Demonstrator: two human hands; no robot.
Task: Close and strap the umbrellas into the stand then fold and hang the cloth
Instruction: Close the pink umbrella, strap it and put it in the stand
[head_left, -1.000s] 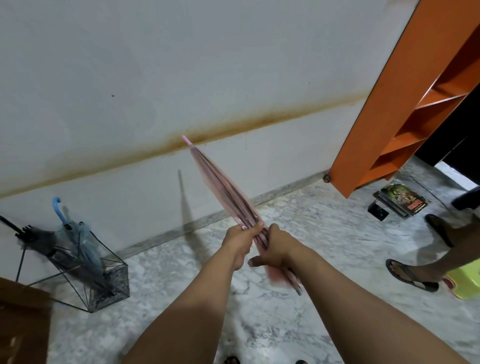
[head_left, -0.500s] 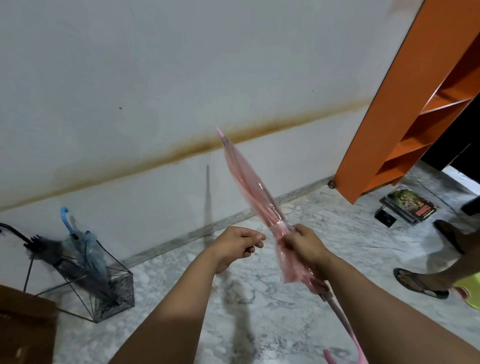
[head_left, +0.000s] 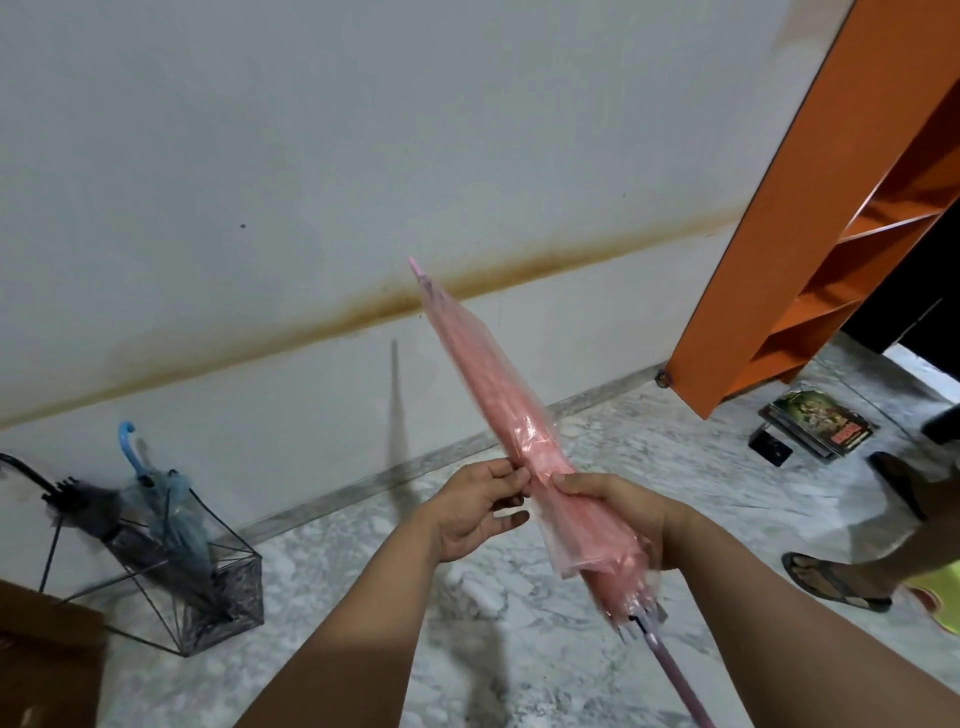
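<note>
The pink umbrella (head_left: 511, 431), handle cut off below, is gripped by the right hand (head_left: 618, 514) and pinched by left hand (head_left: 475, 512) fingers, while two blurred umbrellas sit in the stand (head_left: 197, 587) far left of it.

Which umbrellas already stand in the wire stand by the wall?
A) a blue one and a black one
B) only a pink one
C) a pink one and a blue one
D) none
A: the wire stand holds a blue umbrella and a black umbrella, while the pink umbrella is in the right hand, with the left hand at its folds.
</note>
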